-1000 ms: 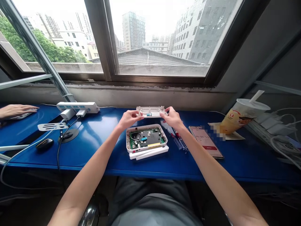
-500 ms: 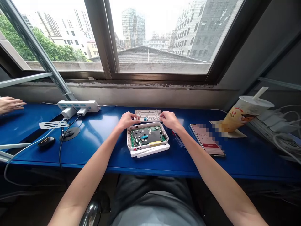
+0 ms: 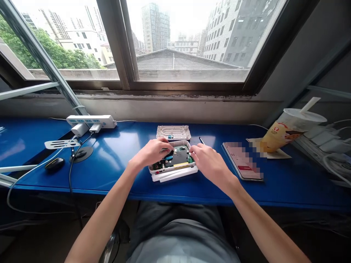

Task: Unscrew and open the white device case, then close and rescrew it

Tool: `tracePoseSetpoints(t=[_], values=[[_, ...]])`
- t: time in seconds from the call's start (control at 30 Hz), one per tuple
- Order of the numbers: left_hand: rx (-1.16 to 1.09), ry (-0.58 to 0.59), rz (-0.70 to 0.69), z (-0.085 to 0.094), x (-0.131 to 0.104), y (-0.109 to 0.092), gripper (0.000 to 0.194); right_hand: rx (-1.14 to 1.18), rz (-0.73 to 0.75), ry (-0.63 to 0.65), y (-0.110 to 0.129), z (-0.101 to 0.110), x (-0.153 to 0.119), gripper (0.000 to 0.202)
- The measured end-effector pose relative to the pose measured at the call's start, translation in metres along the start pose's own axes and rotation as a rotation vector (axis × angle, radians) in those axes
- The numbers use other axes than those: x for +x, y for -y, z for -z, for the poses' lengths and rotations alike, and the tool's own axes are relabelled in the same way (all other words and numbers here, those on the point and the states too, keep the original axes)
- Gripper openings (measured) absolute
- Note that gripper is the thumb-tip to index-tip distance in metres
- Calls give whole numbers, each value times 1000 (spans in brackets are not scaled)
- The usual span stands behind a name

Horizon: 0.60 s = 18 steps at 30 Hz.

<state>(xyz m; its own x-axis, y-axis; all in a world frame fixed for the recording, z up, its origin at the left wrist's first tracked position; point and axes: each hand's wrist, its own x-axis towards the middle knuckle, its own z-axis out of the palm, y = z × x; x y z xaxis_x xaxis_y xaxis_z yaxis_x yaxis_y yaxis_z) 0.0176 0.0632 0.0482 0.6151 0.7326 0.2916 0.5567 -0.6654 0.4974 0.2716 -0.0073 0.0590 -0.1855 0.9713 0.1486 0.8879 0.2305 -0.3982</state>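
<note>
A white router casing (image 3: 167, 170) sits on the blue desk with its top off, showing a green circuit board (image 3: 181, 148) with a black plate. White antennas (image 3: 179, 174) lie folded along its near side. My left hand (image 3: 152, 151) reaches over the left part of the casing, fingers bent together above the board; their tips are partly hidden. At the casing's right edge is my right hand (image 3: 208, 162), thumb and fingers closed near the board's corner. What either hand pinches cannot be made out. The detached cover (image 3: 173, 132) lies inside up just behind the casing.
Right of my hands lies a phone (image 3: 241, 164), with a drink cup (image 3: 285, 129) beyond it. A pen-like tool tip (image 3: 202, 140) shows behind my right hand. On the left are a power strip (image 3: 91, 120), a black mouse (image 3: 55, 165) and cables.
Both hands have left the cover at the back and come nearer, onto the open router casing. The other person's hand at the far left is gone from view.
</note>
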Motion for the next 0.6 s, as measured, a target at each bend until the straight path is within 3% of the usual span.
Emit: tracePoseSetpoints(t=[0.1, 0.23, 0.43, 0.6], values=[[-40, 24, 61, -1, -12, 5, 33, 58, 66, 19, 0, -2, -19, 30], [-30, 7, 203, 5, -36, 4, 41, 120, 121, 46, 0, -1, -24, 34], [12, -16, 321, 20, -81, -18, 37, 182, 191, 64, 9, 2, -25, 29], [-42, -4, 574, 21, -101, -42, 29, 160, 197, 156, 28, 6, -38, 26]])
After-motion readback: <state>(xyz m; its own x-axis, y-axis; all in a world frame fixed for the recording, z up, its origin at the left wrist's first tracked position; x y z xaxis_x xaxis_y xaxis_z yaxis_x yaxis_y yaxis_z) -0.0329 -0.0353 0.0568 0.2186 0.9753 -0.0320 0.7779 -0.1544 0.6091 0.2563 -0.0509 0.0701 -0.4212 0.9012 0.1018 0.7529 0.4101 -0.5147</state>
